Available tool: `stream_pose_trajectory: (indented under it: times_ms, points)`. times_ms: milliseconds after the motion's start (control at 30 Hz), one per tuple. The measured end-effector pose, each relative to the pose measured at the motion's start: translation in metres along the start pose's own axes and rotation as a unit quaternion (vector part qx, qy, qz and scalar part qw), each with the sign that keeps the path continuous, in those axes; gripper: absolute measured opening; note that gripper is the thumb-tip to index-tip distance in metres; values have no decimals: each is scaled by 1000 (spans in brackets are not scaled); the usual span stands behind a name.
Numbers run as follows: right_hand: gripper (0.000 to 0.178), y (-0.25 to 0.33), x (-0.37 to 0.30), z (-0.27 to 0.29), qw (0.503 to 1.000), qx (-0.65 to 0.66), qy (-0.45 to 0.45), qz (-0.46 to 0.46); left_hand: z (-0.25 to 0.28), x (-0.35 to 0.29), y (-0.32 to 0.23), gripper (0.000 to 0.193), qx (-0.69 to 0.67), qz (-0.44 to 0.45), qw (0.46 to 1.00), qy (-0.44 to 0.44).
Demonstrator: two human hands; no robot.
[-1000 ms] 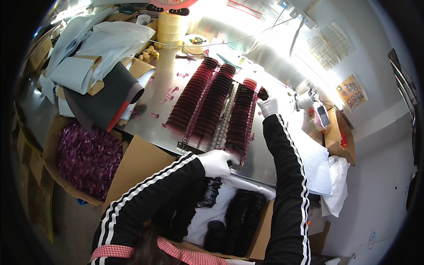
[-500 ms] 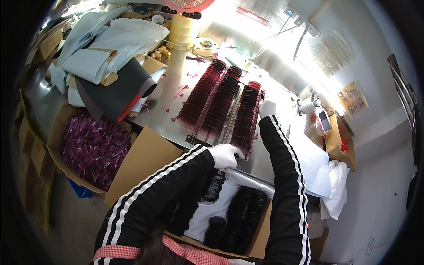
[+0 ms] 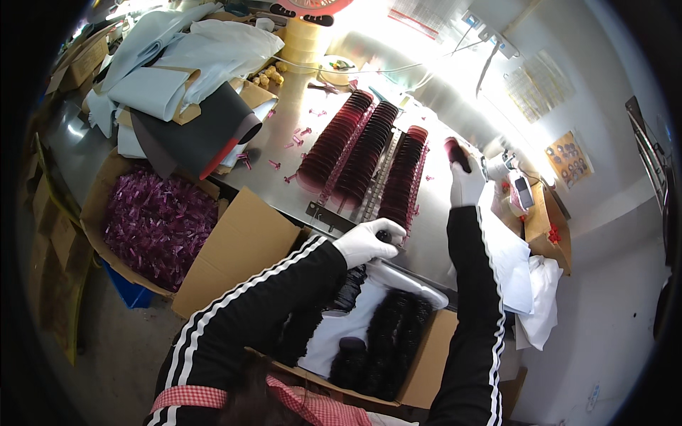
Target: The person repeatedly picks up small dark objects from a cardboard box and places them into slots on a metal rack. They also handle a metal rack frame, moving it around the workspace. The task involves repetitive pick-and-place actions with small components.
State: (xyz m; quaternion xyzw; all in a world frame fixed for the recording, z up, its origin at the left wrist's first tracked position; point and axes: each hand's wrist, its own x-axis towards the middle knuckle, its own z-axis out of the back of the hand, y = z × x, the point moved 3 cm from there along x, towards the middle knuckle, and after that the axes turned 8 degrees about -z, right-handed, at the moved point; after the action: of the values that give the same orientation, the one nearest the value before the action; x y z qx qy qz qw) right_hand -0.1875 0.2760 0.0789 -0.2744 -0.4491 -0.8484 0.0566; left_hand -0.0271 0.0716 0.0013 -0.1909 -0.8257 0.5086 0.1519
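Observation:
White-gloved, my left hand point(image 3: 364, 243) is at the near end of the metal rack point(image 3: 328, 221), its fingers curled about a small dark round thing point(image 3: 384, 236), partly hidden. Three rows of thin, see-through dark-red discs point(image 3: 366, 153) stand on edge in the rack, with pink toothed strips point(image 3: 348, 145) alongside. Off to the rack's right, my gloved right hand point(image 3: 467, 183) grips a dark-red piece point(image 3: 456, 151), like the discs; I cannot tell if it is one or several. Below, an open carton point(image 3: 428, 358) holds rows of dark discs point(image 3: 387, 344) on white lining.
At left, a carton point(image 3: 91, 213) is full of purple plastic pieces point(image 3: 160, 224). White and grey sheets point(image 3: 192, 135) are piled behind it. Loose pink pieces point(image 3: 298, 138) lie on the metal table point(image 3: 280, 202). At right are white sheets point(image 3: 506, 266) and a cardboard box point(image 3: 547, 227).
My right hand has moved away from the rack's right row, rightward, and a dark-red piece now shows in it. My left hand has turned slightly at the rack's near end. The view has shifted a little.

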Motion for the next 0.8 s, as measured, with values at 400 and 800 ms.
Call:
stream_pose_trajectory:
  times_ms: [400, 800]
  points:
    - [63, 87, -255, 43, 957, -173, 218, 82, -69, -68, 38, 32, -420, 19, 880, -220]
    - [48, 55, -333, 52, 824, -266, 491, -100, -58, -168, 163, 37, -462, 19, 884, -69]
